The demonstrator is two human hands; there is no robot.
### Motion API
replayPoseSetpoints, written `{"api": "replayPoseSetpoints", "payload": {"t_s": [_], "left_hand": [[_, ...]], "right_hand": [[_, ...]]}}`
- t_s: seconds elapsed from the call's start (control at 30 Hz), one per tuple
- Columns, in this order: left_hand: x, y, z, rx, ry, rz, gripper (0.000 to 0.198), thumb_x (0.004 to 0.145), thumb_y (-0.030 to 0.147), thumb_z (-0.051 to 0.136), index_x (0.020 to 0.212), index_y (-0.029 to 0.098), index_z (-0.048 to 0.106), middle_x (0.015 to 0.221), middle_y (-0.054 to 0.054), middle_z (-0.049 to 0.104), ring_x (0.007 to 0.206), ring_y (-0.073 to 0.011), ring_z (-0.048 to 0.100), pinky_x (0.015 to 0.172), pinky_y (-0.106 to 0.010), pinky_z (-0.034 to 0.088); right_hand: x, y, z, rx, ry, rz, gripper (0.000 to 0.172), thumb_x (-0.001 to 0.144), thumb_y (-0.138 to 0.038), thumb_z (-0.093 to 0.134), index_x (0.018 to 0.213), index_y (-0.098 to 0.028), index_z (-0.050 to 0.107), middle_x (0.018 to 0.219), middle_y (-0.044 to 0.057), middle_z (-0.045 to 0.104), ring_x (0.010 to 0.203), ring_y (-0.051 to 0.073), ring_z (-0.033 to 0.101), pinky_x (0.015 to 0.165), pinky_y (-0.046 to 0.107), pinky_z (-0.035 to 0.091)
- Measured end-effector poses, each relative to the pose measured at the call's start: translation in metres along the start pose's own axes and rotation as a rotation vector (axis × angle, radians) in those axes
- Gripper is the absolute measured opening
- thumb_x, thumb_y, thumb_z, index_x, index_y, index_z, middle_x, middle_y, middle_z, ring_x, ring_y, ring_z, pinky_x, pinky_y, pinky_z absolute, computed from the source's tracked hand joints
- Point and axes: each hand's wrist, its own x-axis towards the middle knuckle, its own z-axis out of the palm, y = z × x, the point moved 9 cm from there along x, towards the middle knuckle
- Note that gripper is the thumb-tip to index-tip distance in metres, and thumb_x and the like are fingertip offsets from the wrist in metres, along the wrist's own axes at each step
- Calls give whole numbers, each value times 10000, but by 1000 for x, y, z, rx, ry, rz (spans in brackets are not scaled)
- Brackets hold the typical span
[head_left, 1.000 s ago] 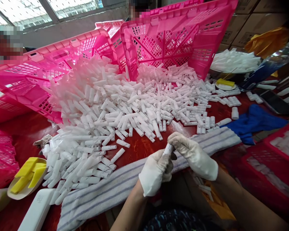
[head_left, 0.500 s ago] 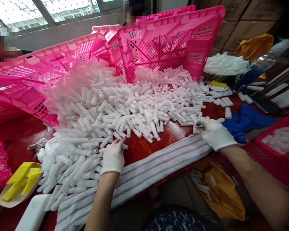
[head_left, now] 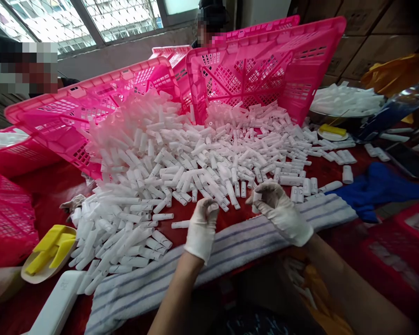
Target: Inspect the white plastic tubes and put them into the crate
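My left hand [head_left: 200, 230], in a white glove, is closed with its fingers curled round a short white tube [head_left: 213, 206], of which only the end shows. To its right my right hand [head_left: 281, 211], gloved as well, pinches another white tube [head_left: 256, 201] between thumb and fingers. Both hands are over the front edge of a large pile of white tubes [head_left: 181, 153], many with small dark marks. A grey towel with blue stripes [head_left: 237, 249] lies under my wrists along the table edge. A few tubes stand upright [head_left: 300, 191] beyond my right hand.
Pink crates [head_left: 244, 70] lie tipped behind the pile. At left are a dish of yellow pieces [head_left: 52, 251] and a white oblong device [head_left: 57, 302]. A blue cloth [head_left: 380, 186] and a heaped bowl [head_left: 345, 104] are at right. Two people [head_left: 212, 21] are beyond the crates.
My right hand has moved left, away from the upright tubes, toward my left hand. My left hand has come away from the pile, rightward, and closed. The view has shifted slightly.
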Motion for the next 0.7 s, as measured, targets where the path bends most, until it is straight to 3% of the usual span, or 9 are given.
{"api": "replayPoseSetpoints", "payload": {"t_s": [0.07,0.17,0.23,0.33,0.4,0.47,0.53,0.6,0.7], "left_hand": [[-10,-3,20,-217,-72,-123,234,917,374,497,1090,217,502,1001,-45,613,870,-141,596,844,-297,479],[-21,-9,38,-343,-113,-259,299,899,419,524,1115,212,522,1028,-50,620,894,-146,591,839,-295,476],[-25,-11,37,-327,-94,-282,329,850,409,602,1095,193,565,1041,-58,631,950,-164,585,887,-305,453],[-27,-8,27,-291,-86,-291,346,790,373,678,1067,174,619,1031,-61,641,944,-168,581,887,-289,436],[-32,-5,30,-318,-183,-347,351,804,397,659,1073,173,635,940,-43,640,828,-139,571,789,-257,446],[-39,-1,40,-350,-329,-405,369,829,443,621,1073,167,639,796,-7,598,677,-100,505,663,-226,423],[-44,1,48,-329,-397,-422,382,839,490,591,1014,154,640,688,27,519,575,-73,406,570,-207,369],[-44,0,52,-301,-360,-423,392,832,530,579,911,148,620,630,52,444,526,-60,334,508,-200,315],[-50,-9,62,-387,-343,-501,411,838,562,549,915,159,579,593,76,359,480,-56,278,443,-199,245]], "right_hand": [[-4,-16,22,234,-6,22,315,774,-338,719,939,-288,456,732,-55,610,564,140,599,602,312,508],[-5,-29,45,327,-39,93,375,761,-387,737,960,-292,434,670,-88,562,444,104,534,452,245,434],[-5,-30,50,260,-77,143,400,715,-426,768,938,-266,477,657,-79,552,440,94,506,416,228,392],[-3,-32,49,72,-184,120,325,695,-427,780,822,-202,584,748,-2,595,655,140,585,600,280,490],[-2,-38,50,-44,-307,56,271,716,-415,761,760,-183,627,845,41,604,789,178,599,709,311,503],[-5,-39,57,-149,-442,35,241,747,-406,730,753,-183,639,870,45,596,786,178,587,709,313,498],[-9,-35,65,-219,-522,54,245,805,-431,663,780,-190,627,815,31,588,738,167,563,694,311,488],[-12,-31,68,-201,-482,66,276,850,-475,594,861,-200,608,815,28,594,763,173,559,734,320,482],[-14,-18,55,-54,-235,132,351,866,-550,535,955,-212,565,833,27,595,748,166,558,711,314,481]]}}
